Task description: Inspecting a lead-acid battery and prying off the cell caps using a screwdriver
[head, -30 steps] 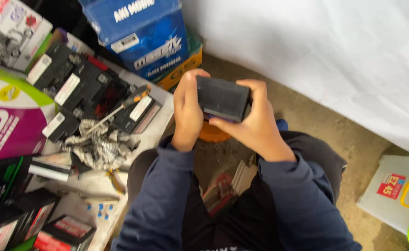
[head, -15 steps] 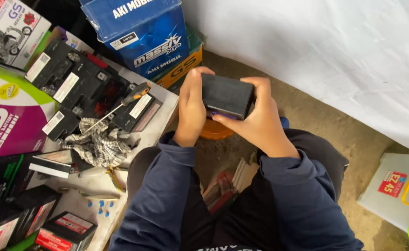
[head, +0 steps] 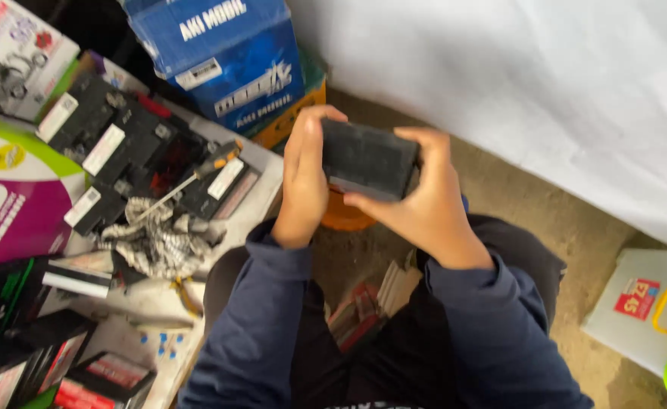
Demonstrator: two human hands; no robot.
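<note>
— What are the hands doing?

— Both hold one small black block [head: 365, 159], dark and box-shaped, up in front of the person. The left hand [head: 304, 182] lies flat against the block's left end, fingers together and pointing up, thumb along the near edge. The right hand [head: 417, 198] cups it from below and from the right, fingers curled narrow around the far end, thumb pressed on the near lower edge.

— Where is the block, taken from the blue carton?

— The blue carton [head: 220, 57] stands at the top of the view. The block is just below and to the right of it, apart from it and raised above the ground. Directly under the block, an orange round thing [head: 346, 218] shows partly, hidden mostly by the hands.

— And to the other side of the carton?

— Below and left of the carton lies a low board [head: 250, 212] crowded with black batteries [head: 114, 140] that bear white labels. A screwdriver [head: 189, 176] with an orange and black handle rests slanted across them. Just below that sits a crumpled grey patterned rag [head: 155, 242]. Further left of the carton there is a pink and green box [head: 7, 204].

— Anything to the right?

— A white sheet [head: 515, 83] spreads right of the carton. Far below it, at the right edge, sits a white container [head: 636, 303] with a red label.

— And the person?

— Dark blue sleeves [head: 257, 326], dark trousers, knees bent over a dirt floor [head: 545, 212].
</note>
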